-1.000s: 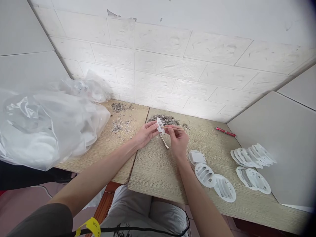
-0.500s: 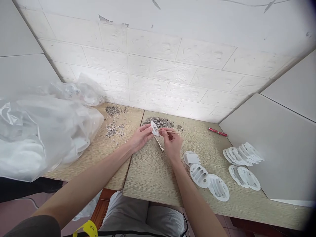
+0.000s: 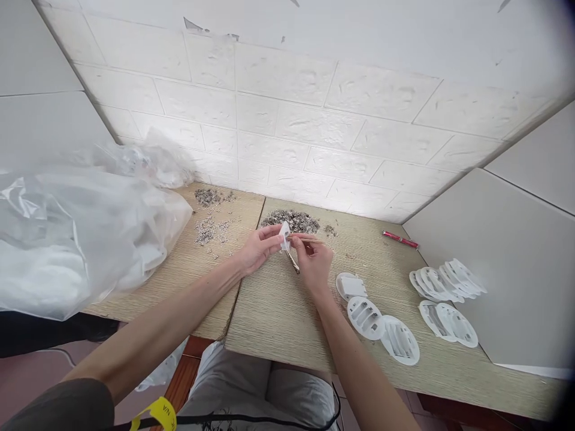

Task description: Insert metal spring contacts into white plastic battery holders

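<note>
My left hand [image 3: 260, 248] grips a white plastic battery-compartment piece [image 3: 284, 232] by its edge, tilted up over the table. In my right hand [image 3: 313, 257] is a thin wooden stick [image 3: 309, 240], pinched by the fingers, with its tip against the white piece. Below the hands a narrow metallic tool, perhaps tweezers [image 3: 293, 263], lies on the table. Just behind them spreads a pile of small metal parts [image 3: 294, 221]. To the right of my right forearm lie white round battery covers [image 3: 365, 317], some with metal contacts in their slots.
Large clear plastic bags [image 3: 90, 239] with white parts take up the left side. Smaller heaps of metal bits [image 3: 209, 230] lie beside them. More white covers [image 3: 444, 281] lean in a row at the right, near a red pen [image 3: 400, 240]. A white brick-pattern wall [image 3: 305, 131] stands behind.
The white piece has turned in my left hand so that its slotted face shows less. My right hand keeps the stick against it. The view has shifted slightly.
</note>
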Motion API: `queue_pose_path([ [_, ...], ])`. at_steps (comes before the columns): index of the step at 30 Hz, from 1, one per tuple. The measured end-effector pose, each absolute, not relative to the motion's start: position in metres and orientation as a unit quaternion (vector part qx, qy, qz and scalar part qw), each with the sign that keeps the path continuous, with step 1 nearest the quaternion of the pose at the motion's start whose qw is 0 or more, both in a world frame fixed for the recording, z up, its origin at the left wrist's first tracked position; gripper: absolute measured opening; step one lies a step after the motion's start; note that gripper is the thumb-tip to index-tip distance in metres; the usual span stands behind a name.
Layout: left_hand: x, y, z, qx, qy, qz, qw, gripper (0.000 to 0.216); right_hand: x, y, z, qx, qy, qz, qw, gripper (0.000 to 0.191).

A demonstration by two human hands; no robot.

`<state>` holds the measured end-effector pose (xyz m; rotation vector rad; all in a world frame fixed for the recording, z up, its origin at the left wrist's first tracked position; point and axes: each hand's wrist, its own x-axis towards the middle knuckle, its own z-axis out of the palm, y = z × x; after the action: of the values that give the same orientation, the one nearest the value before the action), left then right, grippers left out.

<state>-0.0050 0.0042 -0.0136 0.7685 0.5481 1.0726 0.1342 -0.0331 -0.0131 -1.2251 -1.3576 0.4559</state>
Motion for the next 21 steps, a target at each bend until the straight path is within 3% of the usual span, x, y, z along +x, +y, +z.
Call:
queue_pose_path([
  [13, -0.0025, 0.0119, -0.0124, 0.306, 0.254, 0.504, 0.767, 0.018, 0.1305, -0.0291, -0.0165, -0.502, -0.513, 0.240, 0.653, 0.026],
  [21, -0.0035, 0.0112, -0.0107, 0.322, 0.255, 0.488, 0.770, 0.021, 0.1311, -0.0276, -0.0148, -0.509, -0.522, 0.243, 0.640, 0.026],
])
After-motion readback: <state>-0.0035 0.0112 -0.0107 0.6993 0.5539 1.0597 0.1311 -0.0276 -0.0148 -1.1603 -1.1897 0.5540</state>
